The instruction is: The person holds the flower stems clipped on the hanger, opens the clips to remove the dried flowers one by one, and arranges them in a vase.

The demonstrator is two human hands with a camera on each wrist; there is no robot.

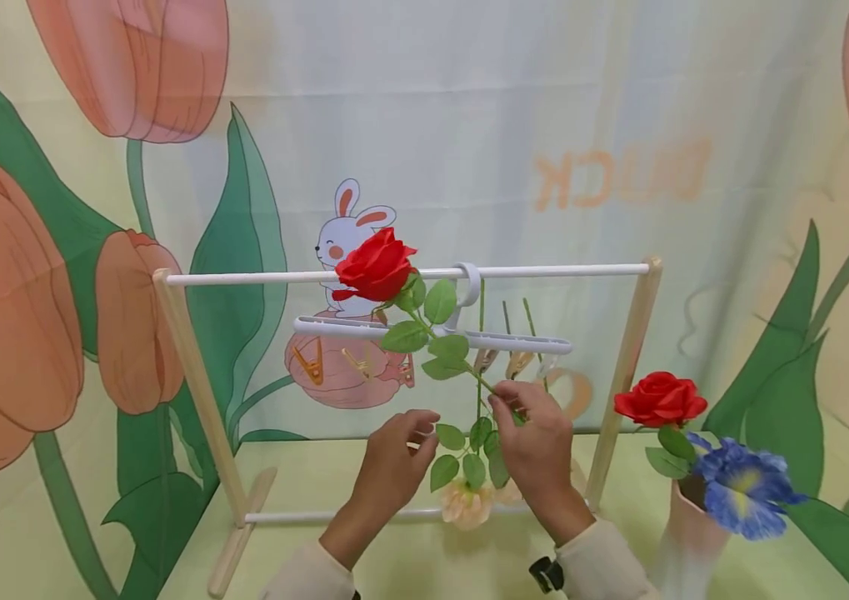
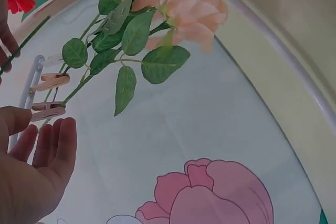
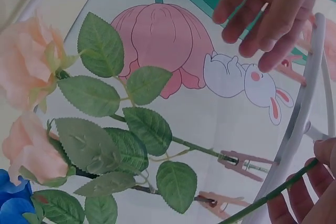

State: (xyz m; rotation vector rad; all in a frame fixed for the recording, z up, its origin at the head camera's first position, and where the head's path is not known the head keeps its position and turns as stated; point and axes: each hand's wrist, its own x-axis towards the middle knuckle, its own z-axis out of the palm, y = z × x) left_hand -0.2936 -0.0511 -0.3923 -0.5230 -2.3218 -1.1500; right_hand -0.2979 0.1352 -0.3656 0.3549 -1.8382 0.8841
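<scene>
A long-stemmed artificial red rose (image 1: 377, 265) slants up to the left, its bloom in front of the rack's top bar. Its green stem (image 3: 286, 183) is pinched between the thumb and fingers of my right hand (image 1: 540, 442). Left of it, my left hand (image 1: 394, 462) holds nothing, its fingers loosely bent near hanging leaves. Behind the rose is a white clip hanger (image 1: 517, 343), partly hidden by leaves. Peach roses (image 2: 197, 11) hang bloom-down from clips (image 3: 245, 163) on the hanger's right half. On its left half, an orange clip (image 1: 309, 363) and others hang without flowers.
The hanger hooks over the white top bar (image 1: 566, 272) of a rack with wooden posts (image 1: 202, 392). At the right stands a pale vase (image 1: 686, 550) with another red rose (image 1: 660, 400) and a blue flower (image 1: 746, 487). A printed curtain (image 1: 424, 100) backs the table.
</scene>
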